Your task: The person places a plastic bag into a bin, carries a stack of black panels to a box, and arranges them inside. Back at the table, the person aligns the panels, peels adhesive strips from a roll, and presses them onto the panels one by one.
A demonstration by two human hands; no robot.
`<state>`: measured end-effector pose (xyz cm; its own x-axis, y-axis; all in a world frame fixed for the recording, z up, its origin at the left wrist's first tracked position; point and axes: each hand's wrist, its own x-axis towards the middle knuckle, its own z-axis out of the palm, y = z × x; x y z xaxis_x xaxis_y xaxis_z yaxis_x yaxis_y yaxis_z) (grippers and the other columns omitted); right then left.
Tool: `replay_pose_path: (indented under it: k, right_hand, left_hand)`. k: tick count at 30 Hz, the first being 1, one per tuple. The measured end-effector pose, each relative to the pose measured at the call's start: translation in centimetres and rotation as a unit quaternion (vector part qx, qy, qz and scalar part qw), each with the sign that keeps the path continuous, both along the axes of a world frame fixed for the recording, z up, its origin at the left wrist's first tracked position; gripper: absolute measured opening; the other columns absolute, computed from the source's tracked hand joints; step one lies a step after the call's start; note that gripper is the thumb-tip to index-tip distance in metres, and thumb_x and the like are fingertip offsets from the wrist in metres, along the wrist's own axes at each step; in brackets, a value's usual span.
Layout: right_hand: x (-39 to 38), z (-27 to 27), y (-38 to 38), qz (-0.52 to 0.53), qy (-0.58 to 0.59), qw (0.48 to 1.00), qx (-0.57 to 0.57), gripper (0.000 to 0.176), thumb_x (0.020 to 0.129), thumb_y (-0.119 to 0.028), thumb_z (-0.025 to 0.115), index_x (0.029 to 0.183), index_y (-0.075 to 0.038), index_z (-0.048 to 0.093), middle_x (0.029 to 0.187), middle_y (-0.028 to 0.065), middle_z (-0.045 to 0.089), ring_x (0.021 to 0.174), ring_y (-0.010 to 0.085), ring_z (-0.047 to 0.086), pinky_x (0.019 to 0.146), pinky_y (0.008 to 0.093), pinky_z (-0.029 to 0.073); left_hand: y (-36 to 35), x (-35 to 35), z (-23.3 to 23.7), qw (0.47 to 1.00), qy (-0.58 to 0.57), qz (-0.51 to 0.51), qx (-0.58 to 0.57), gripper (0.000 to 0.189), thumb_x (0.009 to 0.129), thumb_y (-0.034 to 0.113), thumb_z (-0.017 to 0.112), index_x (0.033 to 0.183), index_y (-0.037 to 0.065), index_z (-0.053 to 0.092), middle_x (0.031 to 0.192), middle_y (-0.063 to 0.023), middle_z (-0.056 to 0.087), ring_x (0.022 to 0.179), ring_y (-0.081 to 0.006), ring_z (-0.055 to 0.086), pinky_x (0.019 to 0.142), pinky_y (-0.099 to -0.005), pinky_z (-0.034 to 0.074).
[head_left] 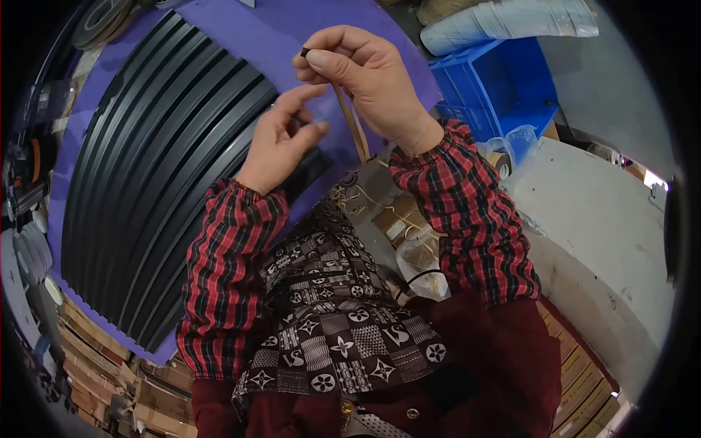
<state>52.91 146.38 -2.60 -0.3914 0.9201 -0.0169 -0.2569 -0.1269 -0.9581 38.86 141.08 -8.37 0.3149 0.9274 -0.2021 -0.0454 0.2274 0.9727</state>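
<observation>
My right hand point(376, 84) is raised above the purple surface, its thumb and fingers pinched together. At their tips shows the end of a small dark piece point(304, 52). A narrow tan strip point(353, 124) hangs down from under this hand toward the table edge; whether it joins the dark piece is hidden. My left hand point(277, 142) is just below and to the left, slightly blurred, thumb and fingers apart with nothing visible between them. Beside and beneath it, long black ribbed strips point(168, 139) lie side by side.
The purple tabletop point(248, 33) carries the strips. A blue plastic crate point(467, 87) stands at the right, near rolled white material point(511, 25), a tape roll point(500, 164) and a pale panel point(591, 204). Below are a clear plastic bag point(423, 263) and loose tan strands.
</observation>
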Motion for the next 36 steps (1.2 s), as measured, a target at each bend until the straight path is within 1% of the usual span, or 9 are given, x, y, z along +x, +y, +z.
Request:
replay_pose_path:
  k: [6, 8, 9, 12, 17, 22, 24, 29, 36]
  right_hand:
    - [0.6, 4.3, -5.4, 0.031, -0.067, 0.987, 0.140, 0.019, 0.080, -0.014, 0.055, 0.094, -0.001, 0.053, 0.084, 0.0057, 0.057, 0.078, 0.0115, 0.056, 0.069, 0.0222, 0.046]
    - [2.1, 5.6, -7.1, -0.102, -0.338, 0.792, 0.498, 0.016, 0.080, -0.013, 0.055, 0.090, -0.001, 0.052, 0.082, 0.0053, 0.056, 0.076, 0.0116, 0.056, 0.068, 0.0224, 0.047]
    - [2.7, 5.9, -8.6, -0.109, -0.339, 0.786, 0.505, 0.016, 0.080, -0.013, 0.055, 0.090, -0.001, 0.052, 0.082, 0.0053, 0.056, 0.076, 0.0116, 0.056, 0.068, 0.0224, 0.047]
    - [5.3, 5.4, -13.5, -0.265, -0.117, 0.936, 0.198, 0.012, 0.079, -0.012, 0.054, 0.083, -0.001, 0.051, 0.079, 0.0048, 0.056, 0.071, 0.0105, 0.055, 0.065, 0.0225, 0.046]
    - [14.6, -8.0, -22.8, -0.339, -0.184, 0.921, -0.059, 0.008, 0.080, -0.009, 0.052, 0.084, -0.002, 0.051, 0.072, 0.0022, 0.055, 0.062, 0.0089, 0.053, 0.051, 0.0198, 0.042]
    - [20.9, -24.7, -36.0, -0.387, -0.327, 0.805, -0.309, 0.019, 0.074, -0.008, 0.051, 0.090, 0.000, 0.054, 0.075, 0.0101, 0.057, 0.067, 0.0203, 0.057, 0.057, 0.0303, 0.045]
    - [21.4, -27.9, -38.9, -0.295, -0.593, 0.735, -0.147, 0.024, 0.071, -0.008, 0.049, 0.093, 0.001, 0.053, 0.089, 0.0170, 0.056, 0.083, 0.0312, 0.055, 0.069, 0.0372, 0.044]
    - [19.2, -25.6, -36.8, -0.251, -0.594, 0.724, -0.246, 0.032, 0.076, -0.006, 0.043, 0.107, -0.001, 0.044, 0.118, 0.0176, 0.040, 0.103, 0.0351, 0.043, 0.082, 0.0428, 0.039]
    - [22.9, -31.9, -32.0, -0.165, -0.730, 0.660, -0.066, 0.044, 0.080, -0.006, 0.038, 0.124, -0.010, 0.032, 0.134, 0.0107, 0.020, 0.123, 0.0310, 0.016, 0.098, 0.0455, 0.018]
  left_hand:
    - [-5.8, 2.6, 4.9, 0.995, -0.047, -0.020, 0.082, 0.015, 0.081, 0.012, 0.054, 0.082, -0.002, 0.059, 0.064, -0.0014, 0.056, 0.060, -0.0032, 0.047, 0.054, -0.0193, 0.038]
    - [-8.4, 1.0, 6.6, 0.997, 0.057, -0.056, 0.018, 0.016, 0.081, 0.013, 0.054, 0.081, -0.003, 0.058, 0.060, -0.0016, 0.056, 0.053, -0.0044, 0.046, 0.049, -0.0192, 0.038]
    - [-9.8, 0.0, 7.8, 0.992, 0.098, -0.073, 0.025, 0.017, 0.081, 0.013, 0.054, 0.078, -0.003, 0.058, 0.056, -0.0013, 0.054, 0.047, -0.0054, 0.046, 0.044, -0.0198, 0.037]
    - [-15.9, -3.9, 10.0, 0.990, 0.127, -0.055, 0.017, 0.015, 0.081, 0.009, 0.053, 0.079, -0.004, 0.059, 0.060, -0.0030, 0.056, 0.048, -0.0055, 0.048, 0.044, -0.0184, 0.038]
    - [-25.8, -9.7, 13.4, 0.986, 0.105, 0.112, 0.065, 0.014, 0.083, 0.004, 0.047, 0.088, -0.006, 0.056, 0.067, -0.0079, 0.058, 0.053, -0.0085, 0.051, 0.048, -0.0183, 0.040]
    - [-30.8, -11.5, 15.3, 0.976, 0.076, 0.147, 0.140, 0.020, 0.086, 0.012, 0.044, 0.089, -0.005, 0.053, 0.071, -0.0112, 0.056, 0.052, -0.0103, 0.050, 0.048, -0.0193, 0.040]
    - [-32.0, -11.5, 16.3, 0.974, 0.050, 0.149, 0.165, 0.020, 0.086, 0.015, 0.044, 0.092, -0.003, 0.051, 0.074, -0.0121, 0.056, 0.054, -0.0109, 0.050, 0.048, -0.0199, 0.040]
    - [-33.5, -12.2, 17.4, 0.936, 0.114, 0.257, 0.212, 0.021, 0.087, 0.019, 0.043, 0.096, 0.001, 0.050, 0.076, -0.0082, 0.052, 0.060, -0.0101, 0.048, 0.050, -0.0191, 0.037]
    - [-30.0, -8.3, 18.7, 0.850, 0.310, 0.355, 0.237, 0.022, 0.086, 0.018, 0.044, 0.101, 0.002, 0.048, 0.081, -0.0095, 0.054, 0.066, -0.0151, 0.050, 0.056, -0.0230, 0.039]
